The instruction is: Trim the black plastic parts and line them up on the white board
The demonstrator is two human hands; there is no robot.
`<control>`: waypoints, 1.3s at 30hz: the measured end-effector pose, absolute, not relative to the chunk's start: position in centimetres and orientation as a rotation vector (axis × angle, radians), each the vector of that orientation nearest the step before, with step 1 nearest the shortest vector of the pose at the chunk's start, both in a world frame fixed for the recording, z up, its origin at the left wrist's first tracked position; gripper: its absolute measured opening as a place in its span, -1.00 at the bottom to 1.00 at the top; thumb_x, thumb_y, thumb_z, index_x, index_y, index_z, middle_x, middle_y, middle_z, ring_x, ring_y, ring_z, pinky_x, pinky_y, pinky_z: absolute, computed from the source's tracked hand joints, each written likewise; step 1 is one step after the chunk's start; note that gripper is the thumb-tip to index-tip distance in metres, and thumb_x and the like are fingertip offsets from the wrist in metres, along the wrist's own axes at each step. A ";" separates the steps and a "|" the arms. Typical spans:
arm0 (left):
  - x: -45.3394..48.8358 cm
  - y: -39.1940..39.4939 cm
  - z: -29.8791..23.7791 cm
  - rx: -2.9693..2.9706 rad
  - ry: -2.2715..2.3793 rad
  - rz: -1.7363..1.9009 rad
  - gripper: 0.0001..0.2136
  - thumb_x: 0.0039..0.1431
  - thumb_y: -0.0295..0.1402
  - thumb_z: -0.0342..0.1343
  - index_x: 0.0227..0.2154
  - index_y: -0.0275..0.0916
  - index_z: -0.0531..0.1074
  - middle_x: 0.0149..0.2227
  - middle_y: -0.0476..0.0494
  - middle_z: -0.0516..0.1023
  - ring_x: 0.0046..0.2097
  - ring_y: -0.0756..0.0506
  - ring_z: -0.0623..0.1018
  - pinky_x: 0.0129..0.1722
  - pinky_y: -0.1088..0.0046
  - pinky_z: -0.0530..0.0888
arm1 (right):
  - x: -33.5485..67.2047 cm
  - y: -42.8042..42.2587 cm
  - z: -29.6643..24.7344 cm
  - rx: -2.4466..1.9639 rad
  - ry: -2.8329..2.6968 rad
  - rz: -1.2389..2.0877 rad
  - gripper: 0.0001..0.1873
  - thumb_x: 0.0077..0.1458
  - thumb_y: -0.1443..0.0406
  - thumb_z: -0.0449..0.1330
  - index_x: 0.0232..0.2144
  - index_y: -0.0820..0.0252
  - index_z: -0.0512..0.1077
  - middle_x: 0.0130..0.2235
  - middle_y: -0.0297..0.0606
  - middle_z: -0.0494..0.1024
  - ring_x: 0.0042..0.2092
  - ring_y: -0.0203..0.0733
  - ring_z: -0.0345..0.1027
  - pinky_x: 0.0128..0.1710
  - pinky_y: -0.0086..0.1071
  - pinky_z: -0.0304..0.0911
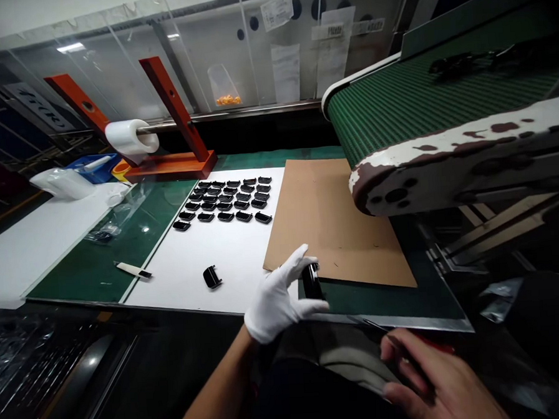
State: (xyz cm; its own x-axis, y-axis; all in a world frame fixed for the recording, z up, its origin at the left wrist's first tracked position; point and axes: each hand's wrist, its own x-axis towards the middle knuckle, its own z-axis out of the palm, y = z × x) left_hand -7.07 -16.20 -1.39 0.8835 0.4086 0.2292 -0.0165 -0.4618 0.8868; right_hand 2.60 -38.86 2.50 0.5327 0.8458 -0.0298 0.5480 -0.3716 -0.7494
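My left hand (278, 297), in a white glove, pinches a small black plastic part (312, 280) upright over the near edge of the brown cardboard sheet (336, 225). My bare right hand (433, 383) is low at the front right, fingers closed round a thin dark tool (377, 329) with red handles. Several matching black parts (227, 200) lie in neat rows on the white sheet (207, 257). One loose black part (212, 277) lies alone nearer to me.
A green conveyor belt (409, 96) with a worn white frame juts in from the right above the cardboard. An orange stand (171, 115) holds a roll of clear film (130, 139) at the back left. A small knife (133, 270) lies on the green mat.
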 end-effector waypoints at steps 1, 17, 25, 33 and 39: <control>-7.7 -17.7 -0.8 1.906 0.236 0.554 -0.09 -0.16 -0.29 0.39 0.24 -0.13 0.01 0.07 -0.23 0.42 0.07 -0.18 0.47 0.16 0.28 0.34 | 3.0 -38.5 3.5 -2.098 -1.253 0.449 -0.49 -0.05 -0.22 0.03 -0.43 0.07 0.29 -0.61 -0.44 0.35 -0.63 -0.30 0.22 -0.65 -0.47 0.12; -10.2 -24.9 1.5 1.275 0.177 0.595 -0.17 -0.29 -0.39 0.44 0.14 0.02 0.26 0.01 -0.09 0.49 -0.01 -0.21 0.52 0.03 0.36 0.49 | 2.9 -36.4 7.6 -2.298 -1.737 0.152 -0.33 -0.16 -0.37 -0.13 -0.50 0.08 0.16 -0.63 -0.36 0.41 -0.62 -0.06 0.35 -0.63 -0.36 -0.11; -10.1 -25.3 1.4 1.264 0.193 0.607 -0.19 -0.27 -0.33 0.44 0.14 -0.04 0.27 -0.01 -0.15 0.51 -0.01 -0.25 0.52 0.05 0.29 0.48 | 2.8 -36.5 7.0 -2.284 -1.770 0.110 -0.27 -0.09 -0.36 -0.32 -0.48 0.10 0.22 -0.63 -0.33 0.43 -0.60 -0.09 0.36 -0.60 -0.34 -0.11; -9.9 -25.6 1.6 1.283 0.243 0.644 -0.21 -0.32 -0.44 0.45 0.09 -0.01 0.34 -0.04 -0.08 0.55 -0.06 -0.19 0.56 -0.03 0.48 0.52 | 2.9 -36.4 6.7 -2.277 -1.846 -0.073 -0.23 -0.01 -0.31 -0.40 -0.52 0.14 0.25 -0.65 -0.32 0.40 -0.64 -0.08 0.35 -0.63 -0.32 -0.17; -9.8 -25.9 1.0 1.282 0.268 0.639 -0.22 -0.29 -0.38 0.45 0.10 -0.01 0.32 -0.01 -0.10 0.53 -0.03 -0.21 0.55 -0.01 0.43 0.52 | 3.3 -36.4 6.9 -2.272 -1.930 -0.172 -0.24 0.02 -0.29 -0.40 -0.54 0.16 0.26 -0.69 -0.33 0.36 -0.69 -0.09 0.33 -0.66 -0.35 -0.22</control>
State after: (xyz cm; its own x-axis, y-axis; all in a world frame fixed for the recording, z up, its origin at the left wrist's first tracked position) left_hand -9.79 -25.90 0.98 0.7996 0.5791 0.1590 -0.2921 0.1437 0.9455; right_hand 3.32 -36.42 6.93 0.1628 0.9687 0.1874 0.9866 -0.1572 -0.0443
